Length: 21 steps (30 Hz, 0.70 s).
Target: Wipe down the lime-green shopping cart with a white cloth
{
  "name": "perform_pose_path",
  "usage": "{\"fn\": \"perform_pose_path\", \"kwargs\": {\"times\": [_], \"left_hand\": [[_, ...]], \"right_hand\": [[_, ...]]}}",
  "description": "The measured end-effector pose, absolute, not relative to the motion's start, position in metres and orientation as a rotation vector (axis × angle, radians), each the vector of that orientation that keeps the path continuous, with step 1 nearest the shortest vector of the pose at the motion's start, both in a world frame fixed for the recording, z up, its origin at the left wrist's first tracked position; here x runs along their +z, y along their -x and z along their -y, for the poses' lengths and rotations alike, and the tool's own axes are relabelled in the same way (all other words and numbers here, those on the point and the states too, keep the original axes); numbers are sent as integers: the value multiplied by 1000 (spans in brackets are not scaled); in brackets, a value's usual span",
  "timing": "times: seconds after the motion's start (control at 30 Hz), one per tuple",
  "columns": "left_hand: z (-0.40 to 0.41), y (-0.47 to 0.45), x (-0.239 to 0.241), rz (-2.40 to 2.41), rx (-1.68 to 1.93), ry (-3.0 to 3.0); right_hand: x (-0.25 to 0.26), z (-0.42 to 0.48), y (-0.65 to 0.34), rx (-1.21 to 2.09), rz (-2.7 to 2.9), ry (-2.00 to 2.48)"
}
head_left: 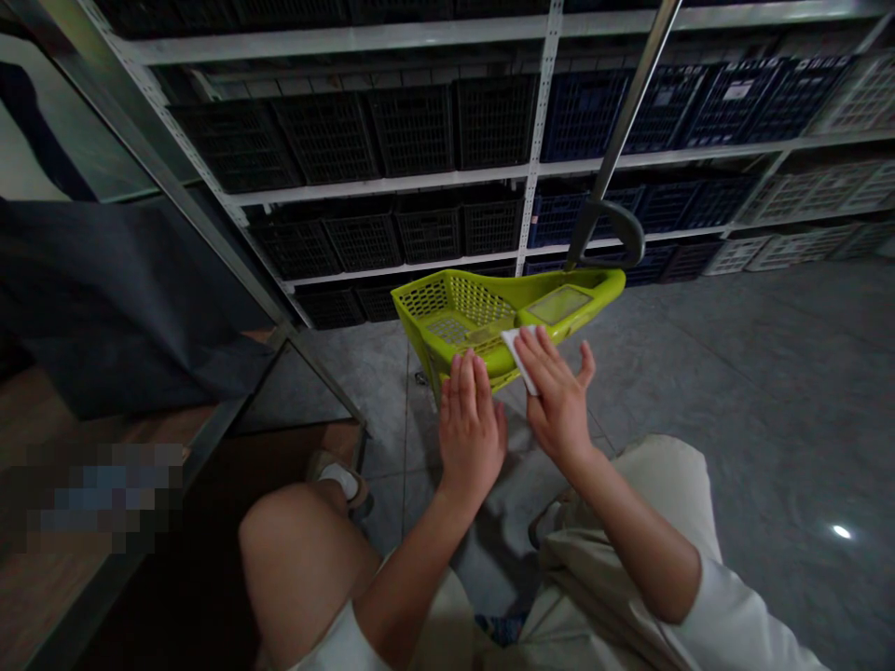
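Note:
A lime-green plastic shopping basket [493, 354] with perforated walls stands before me, above the floor. My left hand [472, 429] lies with its fingers stretched out and together over the near rim, to the left. Over the rim further right, my right hand [559, 401] presses a folded white cloth [521, 361] under its fingers; the little finger sticks out. A clear panel [559, 306] is set into the basket's right end. Behind it rises a dark grey loop handle [619, 233] beside a metal pole [636, 102]. What bears the basket from below is mostly hidden.
White metal shelving [392, 186] stands beyond, filled with black crates [325, 135], blue crates [584, 112] and pale crates [867, 98]. On the left is a metal-edged table [202, 447] with dark cloth [126, 308] over it. Grey floor tiles [755, 373] stretch to the right.

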<state>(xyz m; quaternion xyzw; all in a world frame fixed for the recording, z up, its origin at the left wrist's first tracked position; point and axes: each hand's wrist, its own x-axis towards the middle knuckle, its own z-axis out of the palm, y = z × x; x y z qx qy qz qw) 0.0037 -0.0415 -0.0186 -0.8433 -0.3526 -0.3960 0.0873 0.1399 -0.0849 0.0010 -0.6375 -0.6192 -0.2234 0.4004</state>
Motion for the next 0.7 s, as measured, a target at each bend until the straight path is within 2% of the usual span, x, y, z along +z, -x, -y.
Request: {"fn": "perform_pose_path", "kwargs": {"times": [0.13, 0.33, 0.53, 0.7], "left_hand": [[40, -3, -21, 1052, -1211, 2497], [41, -3, -17, 1065, -1149, 2538], [40, -5, -22, 1063, -1206, 2502], [39, -1, -18, 1066, -1138, 2535]], "right_hand": [[3, 91, -131, -495, 1822, 1487], [4, 84, -158, -610, 1554, 1621], [10, 90, -123, -474, 1827, 1501], [5, 82, -162, -573, 1699, 1553]]}}
